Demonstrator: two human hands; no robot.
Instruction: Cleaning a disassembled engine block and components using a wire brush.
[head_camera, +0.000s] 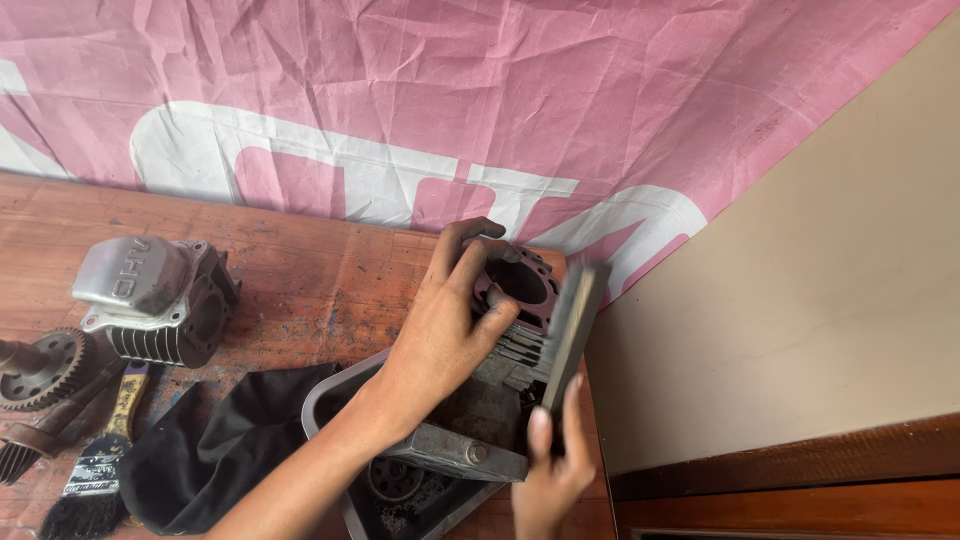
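Nearest the camera, the right hand (550, 478) comes up from the bottom edge with its fingers closed round the lower end of a flat grey bar (572, 330), perhaps a file or a sanding block, which it holds almost upright so that its face lies against the side of a finned engine cylinder (515, 300). The left hand (445, 325) is clamped over the top of that cylinder, the thumb and fingers curled round the rim of the open bore, seemingly to steady the part against the bar's pressure. The cylinder sits raised above a dark metal tray (330, 405) at the near right end of the worn wooden table (300, 270); a grey metal block (455, 452) lies across the tray under the left wrist, and a small round part shows in the grimy bottom, so the tray looks placed to catch dirt and loose pieces. Just left of the tray lies a crumpled black cloth (215, 440), and beside that a paintbrush (100, 465) with a yellowish handle. Farther left are a toothed gear on a shaft (45, 368) and, behind it, a cylinder head with a silver cover (155, 300), well apart from the hands. A creased pink and white banner (450, 100) hangs behind the table, with a plain beige wall (800, 280) to the right.
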